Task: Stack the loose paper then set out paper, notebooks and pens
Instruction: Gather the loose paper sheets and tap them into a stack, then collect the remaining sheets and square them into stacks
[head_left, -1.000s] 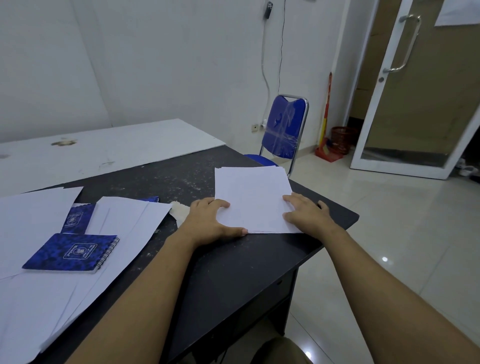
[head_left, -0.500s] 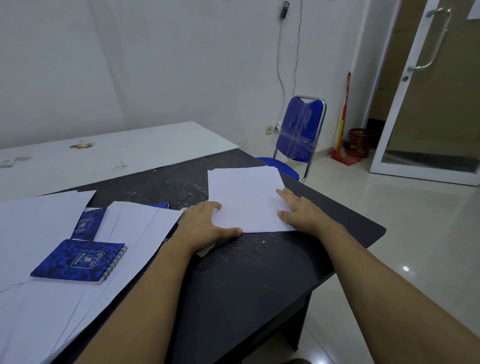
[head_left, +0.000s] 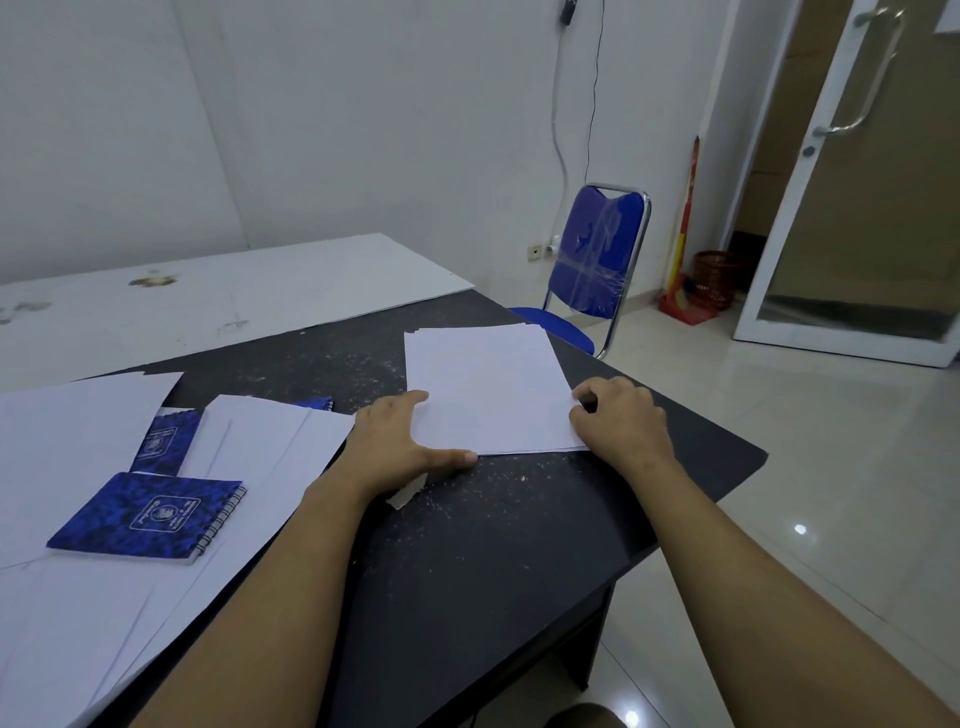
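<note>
Fingers (head_left: 408, 401) of the left hand (head_left: 395, 447): straight and together, laid along the left edge of the paper stack (head_left: 488, 389); thumb spread wide, lying along the stack's near edge; nothing gripped

Fingers (head_left: 589, 402) of the right hand (head_left: 621, 423): curled in at the stack's near right corner, thumb tip on the top sheet; whether they pinch the sheets cannot be told

Head view, items on the desk:
- Paper stack: white, roughly squared, far edges slightly uneven; lies flat near the right end of the dark desk (head_left: 467, 545), between the two hands
- Loose sheets (head_left: 270, 452): white, fanned and overlapping, spread over the left part of the desk, well apart from the stack
- Near notebook (head_left: 148, 517): blue cover, spiral binding on its right side, lying on the loose sheets
- Second notebook (head_left: 163, 439): blue, just beyond the first, partly tucked under sheets
- Third notebook (head_left: 314, 403): blue, only a corner showing past the sheets
- Torn scrap (head_left: 408, 493): pale, poking out from under the left wrist
- White board (head_left: 234, 291): stained, lying across the far side of the desk

Room:
- Blue chair (head_left: 597, 249): metal frame, past the desk's far right corner
- Basket (head_left: 717, 275): reddish, on the floor by the wall
- Glass door (head_left: 857, 182): white frame, bar handle, at right
</note>
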